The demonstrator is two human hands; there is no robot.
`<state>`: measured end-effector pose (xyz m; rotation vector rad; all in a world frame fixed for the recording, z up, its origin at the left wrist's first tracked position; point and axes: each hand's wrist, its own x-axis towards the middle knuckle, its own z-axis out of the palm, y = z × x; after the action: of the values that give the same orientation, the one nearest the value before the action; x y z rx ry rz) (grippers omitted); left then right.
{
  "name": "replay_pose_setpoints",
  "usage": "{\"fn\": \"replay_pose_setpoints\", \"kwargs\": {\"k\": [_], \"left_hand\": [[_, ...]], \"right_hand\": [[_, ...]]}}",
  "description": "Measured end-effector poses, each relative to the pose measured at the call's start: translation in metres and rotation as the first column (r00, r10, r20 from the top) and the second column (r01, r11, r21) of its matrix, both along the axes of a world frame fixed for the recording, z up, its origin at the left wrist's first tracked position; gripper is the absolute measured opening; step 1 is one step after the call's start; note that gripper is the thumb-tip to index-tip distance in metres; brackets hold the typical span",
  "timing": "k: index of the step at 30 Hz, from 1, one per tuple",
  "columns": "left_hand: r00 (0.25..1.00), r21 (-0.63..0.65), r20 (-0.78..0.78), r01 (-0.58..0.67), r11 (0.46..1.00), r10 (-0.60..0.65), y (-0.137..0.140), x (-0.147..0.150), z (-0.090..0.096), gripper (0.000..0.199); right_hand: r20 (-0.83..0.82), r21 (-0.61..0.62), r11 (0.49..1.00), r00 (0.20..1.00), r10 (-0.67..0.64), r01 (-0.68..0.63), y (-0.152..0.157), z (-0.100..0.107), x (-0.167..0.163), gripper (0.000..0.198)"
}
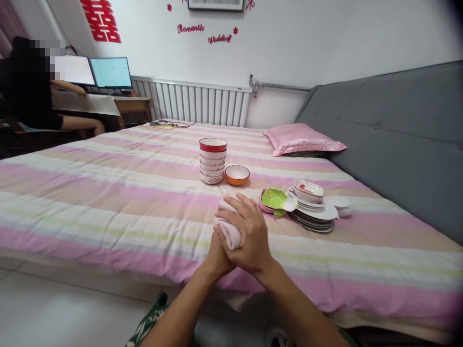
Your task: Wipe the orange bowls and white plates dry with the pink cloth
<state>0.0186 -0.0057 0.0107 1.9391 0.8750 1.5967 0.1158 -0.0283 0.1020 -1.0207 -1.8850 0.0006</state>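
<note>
Above the near edge of the bed, my right hand (252,231) is wrapped over a folded pale pink cloth (228,224). My left hand (218,255) presses against the same cloth from below and behind, its fingers mostly covered by the right hand. Whether anything else lies inside the cloth is hidden. Beyond the hands stands a stack of white bowls (212,164), the top one with a red rim band. Touching or close beside it is an orange bowl (238,176) with a white inside. To the right, green leaf-shaped dishes (274,198) lie beside a pile of plates (313,212).
A small rectangular dish (309,189) tops the plates, with white bowls (338,205) alongside. Farther back are a pink pillow (304,138), the grey headboard (390,120) and cables (168,124). A person (32,96) sits at a desk with monitors (111,72), far left.
</note>
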Motion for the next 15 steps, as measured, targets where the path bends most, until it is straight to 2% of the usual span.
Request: {"fn": "replay_pose_setpoints", "kwargs": {"k": [3, 4, 6, 7, 10, 12, 15], "left_hand": [[0.984, 0.087, -0.16, 0.09, 0.992, -0.075, -0.007, -0.005, 0.008, 0.013], [0.973, 0.109, -0.206, 0.125, 0.986, -0.101, -0.01, -0.003, 0.011, 0.014], [0.948, 0.13, -0.28, 0.196, 0.972, -0.154, -0.015, 0.002, 0.018, 0.019], [0.935, 0.129, -0.306, 0.228, 0.965, -0.18, -0.018, 0.004, 0.02, 0.02], [0.904, 0.099, -0.34, 0.307, 0.946, -0.258, -0.025, 0.007, 0.025, 0.02], [0.895, 0.076, -0.327, 0.345, 0.935, -0.304, -0.029, 0.007, 0.027, 0.018], [0.886, 0.053, -0.281, 0.398, 0.916, -0.369, -0.036, 0.008, 0.028, 0.016]], "right_hand": [[-0.15, -0.11, 0.99, 0.986, 0.07, -0.088, 0.004, 0.012, 0.014, 0.02], [-0.218, -0.161, 0.977, 0.97, 0.106, -0.143, 0.007, 0.015, 0.019, 0.018], [-0.383, -0.274, 0.915, 0.906, 0.179, -0.297, 0.013, 0.018, 0.03, 0.016], [-0.473, -0.333, 0.862, 0.859, 0.198, -0.382, 0.016, 0.019, 0.036, 0.017], [-0.705, -0.447, 0.653, 0.69, 0.164, -0.611, 0.024, 0.018, 0.051, 0.02], [-0.792, -0.473, 0.52, 0.602, 0.104, -0.711, 0.029, 0.015, 0.06, 0.021], [-0.855, -0.494, 0.309, 0.519, -0.002, -0.813, 0.036, 0.007, 0.072, 0.025]]}}
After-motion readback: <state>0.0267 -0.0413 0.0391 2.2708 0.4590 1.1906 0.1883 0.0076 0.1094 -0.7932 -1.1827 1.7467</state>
